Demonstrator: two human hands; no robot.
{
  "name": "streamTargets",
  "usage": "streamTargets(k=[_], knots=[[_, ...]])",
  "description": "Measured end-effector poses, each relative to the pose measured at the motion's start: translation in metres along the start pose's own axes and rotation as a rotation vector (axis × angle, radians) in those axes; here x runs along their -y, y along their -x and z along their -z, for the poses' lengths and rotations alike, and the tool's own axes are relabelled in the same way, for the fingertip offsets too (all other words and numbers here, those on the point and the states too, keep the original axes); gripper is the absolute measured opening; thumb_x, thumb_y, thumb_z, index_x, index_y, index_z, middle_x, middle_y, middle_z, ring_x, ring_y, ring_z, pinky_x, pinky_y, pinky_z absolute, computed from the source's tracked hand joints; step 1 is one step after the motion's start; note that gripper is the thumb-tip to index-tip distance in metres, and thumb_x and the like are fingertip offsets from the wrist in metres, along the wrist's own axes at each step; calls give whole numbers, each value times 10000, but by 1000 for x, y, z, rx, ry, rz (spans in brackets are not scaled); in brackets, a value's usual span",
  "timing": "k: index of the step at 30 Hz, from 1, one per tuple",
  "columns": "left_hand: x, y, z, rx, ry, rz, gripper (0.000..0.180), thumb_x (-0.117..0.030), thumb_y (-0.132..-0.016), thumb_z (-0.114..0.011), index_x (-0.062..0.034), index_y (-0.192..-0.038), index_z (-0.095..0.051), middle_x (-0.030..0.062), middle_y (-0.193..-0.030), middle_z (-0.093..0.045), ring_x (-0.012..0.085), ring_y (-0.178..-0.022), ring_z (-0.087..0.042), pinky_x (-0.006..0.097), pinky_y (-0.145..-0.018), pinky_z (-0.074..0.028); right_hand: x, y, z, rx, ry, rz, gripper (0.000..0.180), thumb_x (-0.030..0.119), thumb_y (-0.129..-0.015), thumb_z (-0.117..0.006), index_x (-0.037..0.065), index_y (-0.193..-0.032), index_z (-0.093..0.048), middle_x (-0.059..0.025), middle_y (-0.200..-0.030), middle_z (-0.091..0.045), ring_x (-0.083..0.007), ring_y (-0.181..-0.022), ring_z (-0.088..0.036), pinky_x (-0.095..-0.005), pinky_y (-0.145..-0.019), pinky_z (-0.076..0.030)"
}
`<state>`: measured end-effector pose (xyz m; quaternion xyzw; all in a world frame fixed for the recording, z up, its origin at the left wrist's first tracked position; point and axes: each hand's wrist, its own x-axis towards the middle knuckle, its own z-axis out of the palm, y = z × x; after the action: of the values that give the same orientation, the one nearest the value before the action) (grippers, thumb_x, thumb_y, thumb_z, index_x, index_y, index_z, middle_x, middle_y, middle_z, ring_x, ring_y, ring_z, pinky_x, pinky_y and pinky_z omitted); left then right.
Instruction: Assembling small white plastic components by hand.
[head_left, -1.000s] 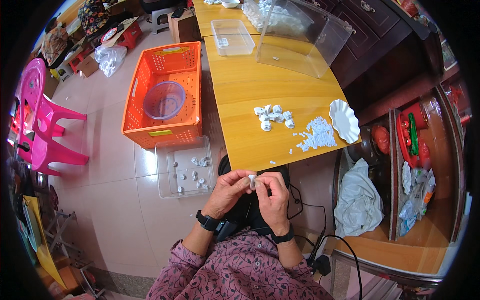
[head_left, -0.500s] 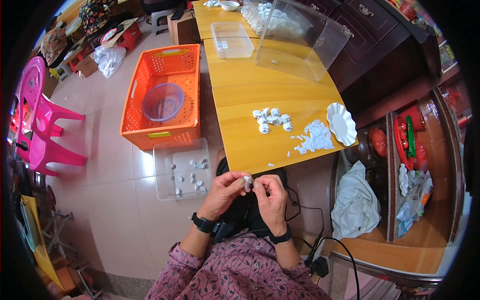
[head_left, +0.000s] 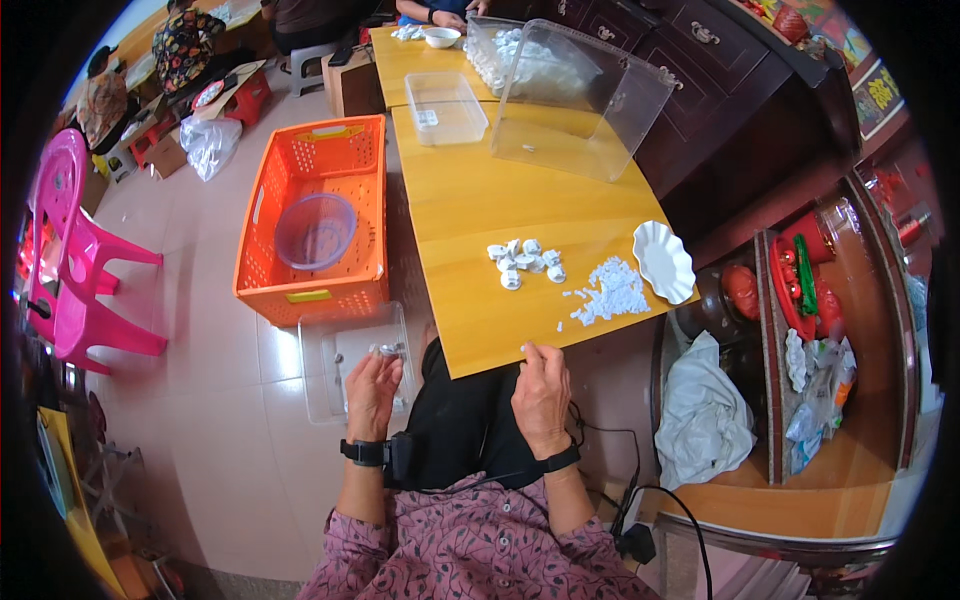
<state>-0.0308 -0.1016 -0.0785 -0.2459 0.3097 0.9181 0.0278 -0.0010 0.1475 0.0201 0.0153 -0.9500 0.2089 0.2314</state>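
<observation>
Got the left hand bunched over the clear tub, can't tell if gripping anything. Got the right hand curled at a tiny white piece on the yellow table's near edge, can't tell there either. Past that, see loose bits, then knobby parts.

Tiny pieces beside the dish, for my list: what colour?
The tiny pieces look bluish white; head view.

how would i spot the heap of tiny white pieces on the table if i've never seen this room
Find the yellow wooden table and look toward its near right corner. There, beside the scalloped white dish, lies the loose heap of tiny white pieces. Its bits are far smaller than the chunky white parts clustered to its left.
</observation>
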Motion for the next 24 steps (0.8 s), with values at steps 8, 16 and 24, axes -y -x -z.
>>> streamTargets(k=[8,16,24], knots=[[-1,13,-32,4,-61,-3,241,-89,-944,-656,41,-1127,-568,169,-1014,-658,224,-849,-674,306,-772,-581,-17,2,-9,-14,96,143,287,-29,-833,-616,-10,-1119,-623,-134,-1045,-583,-320,-962,-581,-421,-795,-455],[10,44,-79,204,-215,-20,234,-116,-960,-650,9,-1156,-612,117,-963,-683,164,-793,-671,265,-726,-559,-15,2,-7,-37,77,106,135,-25,-827,-631,15,-956,-620,-121,-936,-572,-326,-902,-598,-416,-730,-471],[20,65,-100,313,-505,-87,216,-125,-956,-658,8,-1126,-643,59,-966,-679,125,-807,-647,245,-719,-527,-4,7,5,151,-1119,-611,191,98,-974,-615,-26,-1119,-616,-62,-957,-688,-85,-807,-634,-230,-741,-515]])
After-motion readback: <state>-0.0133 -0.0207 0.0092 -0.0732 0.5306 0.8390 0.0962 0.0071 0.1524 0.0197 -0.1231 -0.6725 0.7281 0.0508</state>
